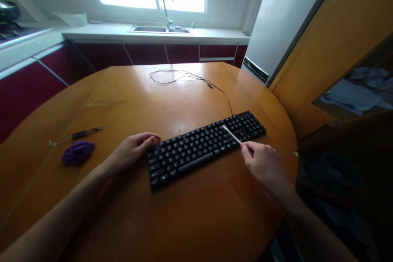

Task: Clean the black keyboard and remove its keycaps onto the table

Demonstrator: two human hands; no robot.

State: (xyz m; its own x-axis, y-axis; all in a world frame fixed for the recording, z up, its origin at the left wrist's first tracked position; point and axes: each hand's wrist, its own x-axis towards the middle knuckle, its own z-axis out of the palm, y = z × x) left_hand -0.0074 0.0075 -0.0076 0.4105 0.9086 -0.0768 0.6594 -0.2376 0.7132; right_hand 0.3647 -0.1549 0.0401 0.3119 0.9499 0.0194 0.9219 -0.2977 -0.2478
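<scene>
A black keyboard (196, 147) lies at a slant on the wooden table, its left end nearer to me. My left hand (133, 147) is at its upper left corner, thumb against the end and fingers curled around behind, holding it. Between the thumb and fingers of my right hand (264, 161) is a slim white stick (233, 135) with a small thicker tip; whether it is a brush or a swab is too small to tell. Its tip is over the keys right of the middle. The rear of the stick is hidden in my hand.
On the table's left lie a crumpled purple cloth (77, 152) and a thin tool with a black handle (80, 134). The keyboard's cable (184, 77) loops over the far part of the table (123, 90). Beyond are a sink (150, 29) and a fridge (276, 20).
</scene>
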